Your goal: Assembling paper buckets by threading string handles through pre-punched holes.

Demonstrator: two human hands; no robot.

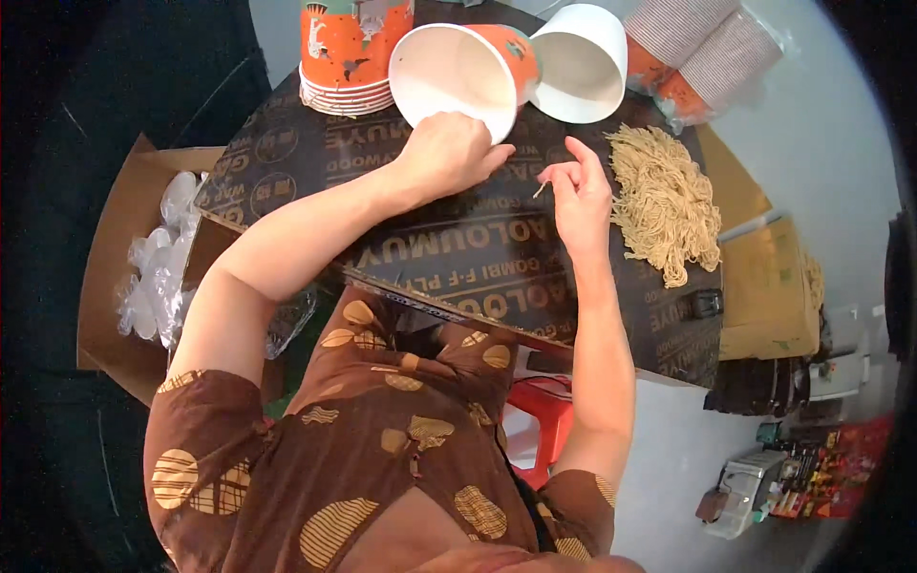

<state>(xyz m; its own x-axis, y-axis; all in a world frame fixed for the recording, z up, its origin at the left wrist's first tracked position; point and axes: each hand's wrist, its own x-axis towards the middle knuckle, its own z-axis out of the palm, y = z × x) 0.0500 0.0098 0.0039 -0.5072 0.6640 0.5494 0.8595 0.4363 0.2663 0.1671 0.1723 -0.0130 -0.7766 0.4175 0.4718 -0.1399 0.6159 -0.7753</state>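
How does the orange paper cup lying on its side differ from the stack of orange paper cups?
The tipped orange paper cup lies on its side, white inside showing; the stack of orange paper cups stands upright. The left hand touches the tipped cup's rim; the stack stands untouched. Both are orange and printed.

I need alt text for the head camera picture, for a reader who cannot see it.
Seen from above, a person's left hand grips the rim of a tilted orange paper cup on a dark board, while the right hand pinches a small noodle piece. A pile of dry noodles lies to the right; a second tilted cup and a cup stack sit behind.
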